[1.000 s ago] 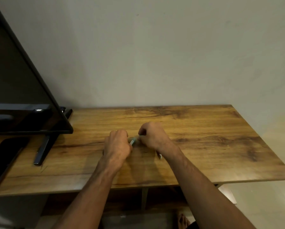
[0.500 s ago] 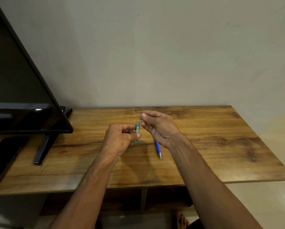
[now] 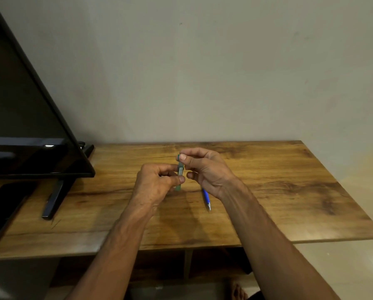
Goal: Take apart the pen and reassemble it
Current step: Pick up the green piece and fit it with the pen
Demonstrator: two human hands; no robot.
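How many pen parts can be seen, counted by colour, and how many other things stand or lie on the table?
Green pen parts: 1, the barrel held in both hands
Blue pen parts: 1, the refill lying on the table
Black screens: 1
Dark phones: 1
Total: 4

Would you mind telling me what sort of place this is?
Probably a home room: a flat-screen television stands on a wooden table against a plain wall, with a bare foot below.

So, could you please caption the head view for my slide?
Both hands hold a green pen barrel upright above the wooden table; a blue refill lies beside.
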